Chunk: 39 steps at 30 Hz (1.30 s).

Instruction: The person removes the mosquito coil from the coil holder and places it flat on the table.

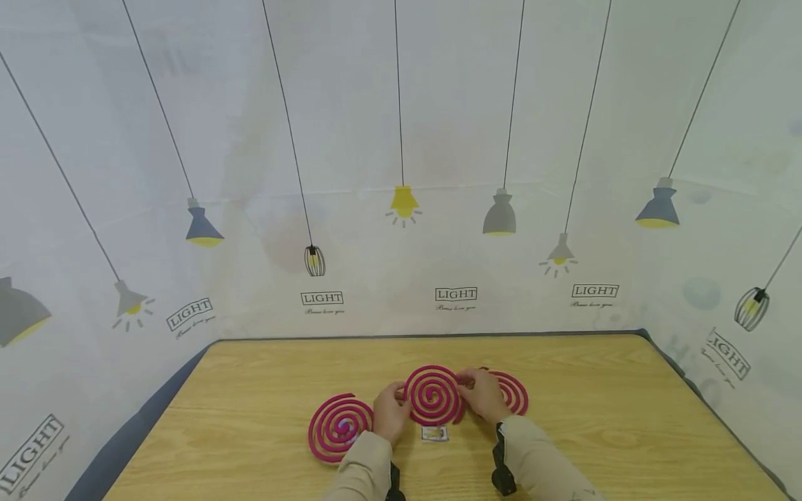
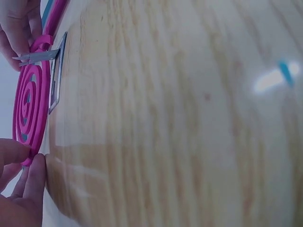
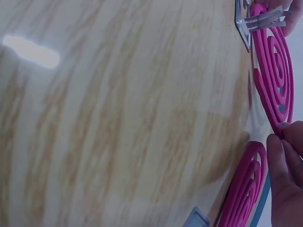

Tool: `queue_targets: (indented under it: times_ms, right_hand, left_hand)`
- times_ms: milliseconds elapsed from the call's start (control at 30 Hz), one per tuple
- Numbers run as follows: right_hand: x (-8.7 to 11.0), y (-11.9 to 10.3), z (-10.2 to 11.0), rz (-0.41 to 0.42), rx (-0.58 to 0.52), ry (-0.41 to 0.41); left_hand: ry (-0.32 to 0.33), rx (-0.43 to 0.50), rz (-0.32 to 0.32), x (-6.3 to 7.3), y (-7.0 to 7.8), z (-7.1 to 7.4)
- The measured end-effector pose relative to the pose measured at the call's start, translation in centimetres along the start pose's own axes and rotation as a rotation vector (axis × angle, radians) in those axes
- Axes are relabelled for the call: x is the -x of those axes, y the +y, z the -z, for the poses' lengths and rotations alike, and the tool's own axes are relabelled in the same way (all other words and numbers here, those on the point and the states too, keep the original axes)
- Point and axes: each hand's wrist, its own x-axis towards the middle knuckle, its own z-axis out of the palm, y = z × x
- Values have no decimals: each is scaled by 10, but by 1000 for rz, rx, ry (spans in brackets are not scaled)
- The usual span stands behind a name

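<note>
Both hands hold a magenta mosquito coil point(image 1: 432, 395) above the table, face toward the head camera. My left hand point(image 1: 391, 412) pinches its left edge between thumb and fingers. At the opposite edge, my right hand point(image 1: 485, 396) pinches the rim. A thin metal stand point(image 1: 435, 434) is just below the coil; in the left wrist view, its flat prong point(image 2: 38, 57) reaches across to the coil point(image 2: 46, 94). Whether the prong bears the coil's weight I cannot tell. Beside the left hand is another mosquito coil point(image 1: 313, 431), with something shiny at its centre.
A third mosquito coil point(image 1: 517, 393) is partly hidden behind the right hand. In the right wrist view, a metal piece point(image 3: 196, 218) lies near that coil. The wooden table point(image 1: 614, 410) ends at a wall cloth point(image 1: 376, 313) printed with lamps.
</note>
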Motion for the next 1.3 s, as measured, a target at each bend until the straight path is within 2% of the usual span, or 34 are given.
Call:
queue_targets:
  times_ms: [33, 133, 167, 200, 233, 267, 300, 367, 433, 467, 500, 533, 600, 633, 700, 767, 800, 833, 867, 900, 933, 967, 1000, 1067, 1133, 1167, 1200, 1233, 1267, 1300]
  right_hand:
    - [0, 1, 0, 5, 7, 0]
    - [0, 1, -1, -16, 4, -12]
    - [0, 1, -1, -17, 5, -17]
    - [1, 1, -1, -23, 1, -21]
    - [1, 1, -1, -22, 0, -25]
    - [1, 1, -2, -26, -5, -29]
    - [1, 1, -2, -22, -7, -30]
    - [2, 1, -2, -15, -10, -27]
    - [2, 1, -2, -15, -20, -21]
    - [2, 2, -3, -14, -22, -19]
    - [2, 2, -3, -13, -24, -16]
    - [2, 2, -4, -14, -27, -15]
    - [2, 3, -5, -14, -27, -12]
    - [2, 3, -5, -11, -25, -10]
    - [3, 4, -6, -5, -22, -6]
    - [4, 3, -7, 3, -17, -2]
    - [4, 3, -7, 8, -16, 0]
    - [4, 2, -7, 10, -14, 2]
    - [5, 2, -7, 13, -11, 4]
    - [5, 2, -7, 14, -11, 6]
    - [5, 1, -7, 15, -11, 9]
    - [5, 1, -6, 16, -12, 13]
    - [5, 1, -6, 18, -11, 18]
    - [5, 2, -7, 21, -14, 31]
    - [6, 3, -7, 29, -17, 43]
    - [6, 3, -8, 34, -20, 47]
    - [6, 4, -8, 36, -24, 50]
    - [6, 4, -9, 37, -28, 52]
    - [6, 4, -9, 39, -32, 52]
    - [6, 5, -9, 41, -34, 51]
  left_hand:
    - [-15, -30, 44, -1, -17, -9]
    - [7, -27, -5, -6, -95, -45]
    - [26, -25, -32, -6, -114, -53]
    - [26, -20, -26, -7, -123, -57]
    - [19, -7, -19, -7, -125, -57]
    - [30, -8, -44, -6, -124, -56]
    - [33, -25, -49, -6, -115, -52]
    - [2, -60, -16, -2, -57, -25]
    - [-38, -66, 27, -1, -11, -3]
    - [-30, -65, 7, 0, 0, 2]
    - [-36, -70, 8, 0, 5, 4]
    - [-51, -77, 28, -1, 3, 3]
    - [-39, -59, 33, -4, -44, -19]
    - [-28, -62, 28, -6, -72, -33]
    - [-19, -91, 66, -10, -133, -63]
    - [1, -72, 80, -13, -188, -89]
    - [15, -81, 89, -14, -208, -100]
    - [23, -85, 81, -15, -217, -104]
    - [32, -74, 59, -14, -219, -104]
    - [35, -72, 54, -14, -212, -101]
    - [33, -69, 63, -12, -191, -91]
    - [42, -80, 62, -10, -163, -79]
    - [44, -75, 52, -9, -149, -72]
    - [39, -39, 73, -3, -69, -35]
    - [22, -14, 138, 2, 13, 3]
    - [8, 1, 174, 3, 47, 18]
    - [-12, -7, 212, 4, 73, 30]
    - [-23, -3, 261, 6, 116, 49]
    - [-22, -9, 270, 7, 126, 53]
    - [-25, -11, 275, 7, 128, 54]
